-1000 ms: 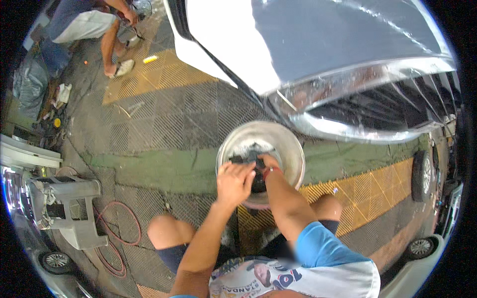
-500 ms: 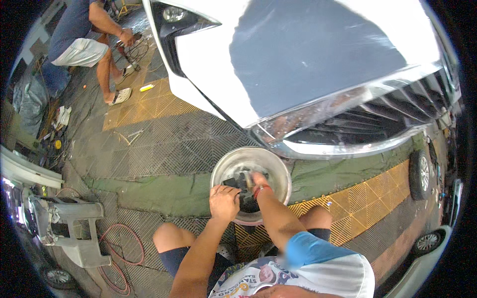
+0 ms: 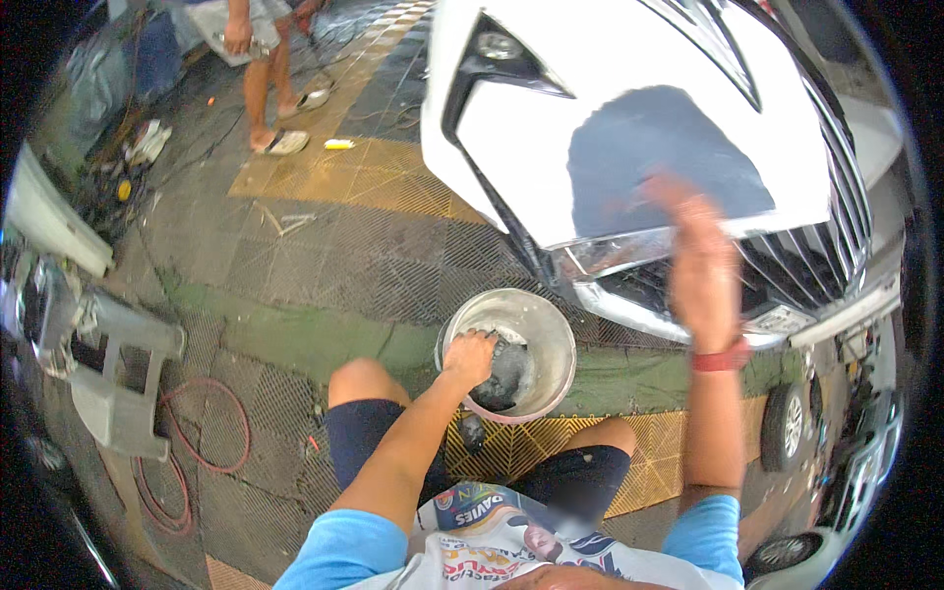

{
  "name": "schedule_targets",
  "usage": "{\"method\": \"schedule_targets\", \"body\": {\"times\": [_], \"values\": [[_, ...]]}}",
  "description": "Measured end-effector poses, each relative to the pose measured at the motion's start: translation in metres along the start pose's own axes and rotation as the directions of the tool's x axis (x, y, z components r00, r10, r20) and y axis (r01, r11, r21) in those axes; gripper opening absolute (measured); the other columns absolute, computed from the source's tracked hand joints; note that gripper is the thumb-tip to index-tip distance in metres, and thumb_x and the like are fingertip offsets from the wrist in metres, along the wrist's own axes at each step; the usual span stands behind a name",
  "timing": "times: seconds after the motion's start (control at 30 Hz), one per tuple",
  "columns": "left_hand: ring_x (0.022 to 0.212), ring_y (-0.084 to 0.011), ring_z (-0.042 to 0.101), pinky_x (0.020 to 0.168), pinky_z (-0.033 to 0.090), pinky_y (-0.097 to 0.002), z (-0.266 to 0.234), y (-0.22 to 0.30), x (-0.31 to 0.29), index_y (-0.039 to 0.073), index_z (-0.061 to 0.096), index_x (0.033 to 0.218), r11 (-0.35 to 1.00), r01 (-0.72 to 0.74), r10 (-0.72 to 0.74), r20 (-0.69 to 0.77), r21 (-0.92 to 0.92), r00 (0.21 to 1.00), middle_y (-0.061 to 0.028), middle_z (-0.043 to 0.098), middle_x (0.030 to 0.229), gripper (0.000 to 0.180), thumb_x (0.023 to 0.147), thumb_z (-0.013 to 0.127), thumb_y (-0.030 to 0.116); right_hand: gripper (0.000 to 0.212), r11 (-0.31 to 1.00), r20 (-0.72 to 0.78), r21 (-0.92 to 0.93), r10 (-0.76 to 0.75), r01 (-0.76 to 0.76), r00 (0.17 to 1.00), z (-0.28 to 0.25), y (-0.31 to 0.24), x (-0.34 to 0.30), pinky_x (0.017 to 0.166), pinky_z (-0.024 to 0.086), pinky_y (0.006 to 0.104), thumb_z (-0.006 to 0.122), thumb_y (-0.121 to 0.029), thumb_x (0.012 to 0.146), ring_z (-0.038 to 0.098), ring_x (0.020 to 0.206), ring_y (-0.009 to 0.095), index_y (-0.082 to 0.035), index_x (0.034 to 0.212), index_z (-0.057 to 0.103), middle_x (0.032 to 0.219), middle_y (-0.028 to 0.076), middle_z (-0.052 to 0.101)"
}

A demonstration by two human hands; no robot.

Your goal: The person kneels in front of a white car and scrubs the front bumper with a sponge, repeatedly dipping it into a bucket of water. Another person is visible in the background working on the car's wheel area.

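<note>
Between my knees stands a pale, round bucket with dark grey, wet-looking contents. My left hand is inside its left rim, fingers curled, with a dark edge showing at the fingertips; what they hold is mostly hidden. My right hand, above a red wristband, is raised in front of the car's nose and smeared by motion. It overlaps the lower part of a dull grey patch on the white car front. I cannot tell whether it touches the patch.
A black slatted grille lies right of the patch. Another person's legs stand at the upper left. A grey bumper-like part and red hose lie left. A loose wheel stands right.
My right hand has left the bucket and moved up and right toward the grey patch. My left hand stays at the bucket. The other person has straightened up from bending.
</note>
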State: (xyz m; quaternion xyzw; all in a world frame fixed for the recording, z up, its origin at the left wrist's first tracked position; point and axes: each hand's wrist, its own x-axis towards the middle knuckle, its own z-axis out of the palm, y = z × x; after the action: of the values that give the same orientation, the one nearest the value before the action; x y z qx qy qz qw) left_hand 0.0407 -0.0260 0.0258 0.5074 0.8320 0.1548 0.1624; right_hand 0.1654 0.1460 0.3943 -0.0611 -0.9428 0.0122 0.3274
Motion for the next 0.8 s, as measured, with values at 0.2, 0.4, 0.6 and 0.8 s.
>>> {"method": "schedule_targets", "body": {"times": [0.2, 0.4, 0.6, 0.8], "values": [[0.112, -0.0324, 0.072, 0.094, 0.061, -0.0462, 0.012, 0.006, -0.006, 0.006, 0.076, 0.116, 0.988, -0.030, 0.008, -0.142, -0.154, 0.990, -0.0158, 0.075, 0.119, 0.029, 0.088, 0.070, 0.013, 0.076, 0.646, 0.012, -0.754, -0.167, 0.118, 0.986, -0.066, 0.072, 0.031, 0.134, 0.023, 0.0492, 0.045, 0.005, 0.090, 0.030, 0.162, 0.035, -0.014, 0.164, 0.047, 0.171, 0.009, 0.042], [0.103, -0.0320, 0.075, 0.091, 0.062, -0.0445, 0.047, 0.003, 0.001, 0.004, 0.080, 0.102, 0.973, -0.050, -0.004, -0.234, -0.225, 0.972, -0.0145, 0.079, 0.103, 0.021, 0.085, 0.068, 0.009, 0.086, 0.674, 0.196, -0.698, -0.143, 0.241, 0.970, 0.070, 0.053, -0.013, 0.136, 0.013, 0.0539, 0.048, 0.005, 0.086, 0.021, 0.166, 0.029, -0.014, 0.170, 0.036, 0.178, 0.006, 0.031], [0.101, -0.0343, 0.076, 0.089, 0.061, -0.0432, 0.072, 0.007, 0.021, 0.003, 0.080, 0.096, 0.965, 0.032, -0.094, -0.230, -0.259, 0.969, -0.0158, 0.079, 0.100, 0.018, 0.088, 0.064, 0.007, 0.077, 0.687, 0.348, -0.576, -0.284, 0.443, 0.893, 0.052, 0.070, 0.004, 0.135, 0.018, 0.0536, 0.052, 0.000, 0.092, 0.028, 0.163, 0.036, -0.011, 0.167, 0.040, 0.176, 0.013, 0.034], [0.100, -0.0333, 0.076, 0.088, 0.060, -0.0421, 0.044, 0.018, 0.002, 0.004, 0.080, 0.094, 0.789, -0.062, -0.249, -0.410, -0.611, 0.878, -0.0159, 0.079, 0.100, 0.015, 0.086, 0.067, 0.005, 0.061, 0.614, 0.157, -0.745, -0.222, 0.263, 0.962, -0.009, 0.092, -0.013, 0.134, 0.018, 0.0524, 0.039, -0.010, 0.109, 0.026, 0.163, 0.037, -0.013, 0.169, 0.036, 0.176, 0.013, 0.032]]}}
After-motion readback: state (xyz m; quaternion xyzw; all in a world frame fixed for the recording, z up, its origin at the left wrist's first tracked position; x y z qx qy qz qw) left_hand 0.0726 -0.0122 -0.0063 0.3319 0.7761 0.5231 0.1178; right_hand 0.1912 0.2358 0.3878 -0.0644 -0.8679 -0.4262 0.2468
